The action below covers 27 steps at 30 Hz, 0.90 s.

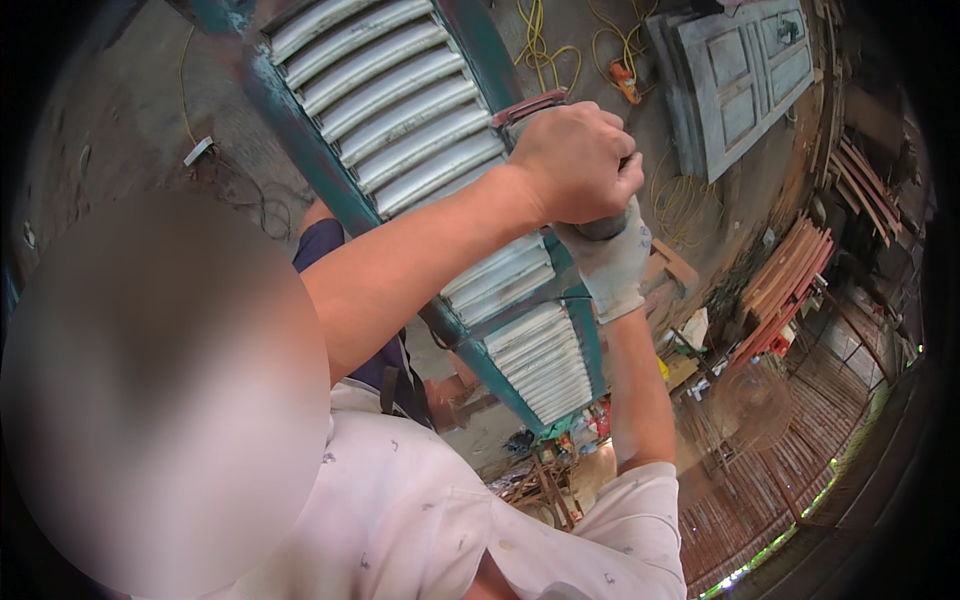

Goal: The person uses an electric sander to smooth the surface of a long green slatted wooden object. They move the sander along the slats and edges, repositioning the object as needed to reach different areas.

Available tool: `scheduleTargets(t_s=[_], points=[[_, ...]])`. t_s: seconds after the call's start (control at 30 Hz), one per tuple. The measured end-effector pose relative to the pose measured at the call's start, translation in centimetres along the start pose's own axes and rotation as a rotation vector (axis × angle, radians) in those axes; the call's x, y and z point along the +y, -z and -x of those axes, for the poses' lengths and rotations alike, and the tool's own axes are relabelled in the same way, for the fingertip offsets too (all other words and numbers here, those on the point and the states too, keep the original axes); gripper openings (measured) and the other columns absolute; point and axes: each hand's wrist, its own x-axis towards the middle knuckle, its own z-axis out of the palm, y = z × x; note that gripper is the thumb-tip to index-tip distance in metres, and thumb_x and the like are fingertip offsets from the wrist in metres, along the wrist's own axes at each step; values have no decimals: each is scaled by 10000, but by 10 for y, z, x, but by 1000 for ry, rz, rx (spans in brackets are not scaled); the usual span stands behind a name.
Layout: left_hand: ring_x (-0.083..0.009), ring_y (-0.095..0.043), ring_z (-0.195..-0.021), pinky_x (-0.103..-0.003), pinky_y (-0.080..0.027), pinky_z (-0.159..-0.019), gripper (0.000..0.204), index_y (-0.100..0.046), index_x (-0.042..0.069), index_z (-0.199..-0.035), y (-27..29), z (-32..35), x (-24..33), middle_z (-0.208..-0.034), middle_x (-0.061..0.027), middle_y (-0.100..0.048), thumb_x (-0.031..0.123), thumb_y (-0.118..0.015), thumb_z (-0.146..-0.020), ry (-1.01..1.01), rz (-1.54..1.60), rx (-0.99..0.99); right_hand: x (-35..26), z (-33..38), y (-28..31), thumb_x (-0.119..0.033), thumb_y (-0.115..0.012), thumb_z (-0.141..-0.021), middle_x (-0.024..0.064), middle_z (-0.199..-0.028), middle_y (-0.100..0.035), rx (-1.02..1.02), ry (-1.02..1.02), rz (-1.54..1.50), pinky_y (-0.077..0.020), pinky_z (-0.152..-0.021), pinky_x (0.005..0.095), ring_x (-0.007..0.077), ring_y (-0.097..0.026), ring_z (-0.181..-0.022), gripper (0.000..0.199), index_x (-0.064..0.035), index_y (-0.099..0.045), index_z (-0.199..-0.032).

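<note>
A teal louvered shutter (400, 110) with pale slats runs diagonally across the middle of the view. My bare left hand (575, 165) is closed over the top of a power tool (530, 105) with a reddish-grey front, pressed against the shutter's right frame. My right hand (615, 265), in a pale grey glove, grips the tool's dark handle (600, 228) just below the left hand. Most of the tool is hidden by the two hands. My white shirt fills the lower middle of the view.
A grey panelled door (740, 80) lies at the upper right beside yellow cords (540, 50). Reddish planks (790, 280) are stacked at the right, with a round fan (750, 400) below them. Dark blue clothing of a person (325, 250) shows under the shutter.
</note>
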Motion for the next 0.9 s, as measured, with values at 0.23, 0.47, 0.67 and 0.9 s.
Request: scheduleTargets(t_s=[0.23,0.47,0.67,0.9], points=[[-345,-787,-933,-484,-639,-839,362,-852,70,-887,51,-43,-33,-889,-118,-794,369,-664,-962,14,-107,-15,-62,-54,-10,-527,-962,-766,163,-1183,-804,-37,35,159,-599,-915,482,395,-773,-1075,789,-112,-665,-1367],[-491,-778,-886,-544,-633,-872,434,-812,7,-834,96,-95,-44,-875,-289,-756,360,-593,-958,67,-62,-42,-90,-124,-27,-549,-952,-737,165,-1234,-805,15,178,129,-594,-982,511,395,-764,-1151,817,-112,-696,-1378],[-433,-793,-858,-517,-621,-845,429,-826,11,-916,130,-116,-60,-862,-260,-772,371,-596,-959,43,-168,-30,-129,-130,-25,-479,-933,-806,248,-1158,-805,61,153,129,-607,-933,523,447,-768,-1112,629,-65,-739,-1239],[-408,-795,-887,-511,-632,-840,394,-837,70,-892,13,-36,-5,-917,-219,-791,391,-622,-971,49,-141,-120,-2,-31,4,-548,-962,-757,144,-1269,-808,-23,2,-11,-595,-1019,486,385,-754,-1212,803,-139,-701,-1397]])
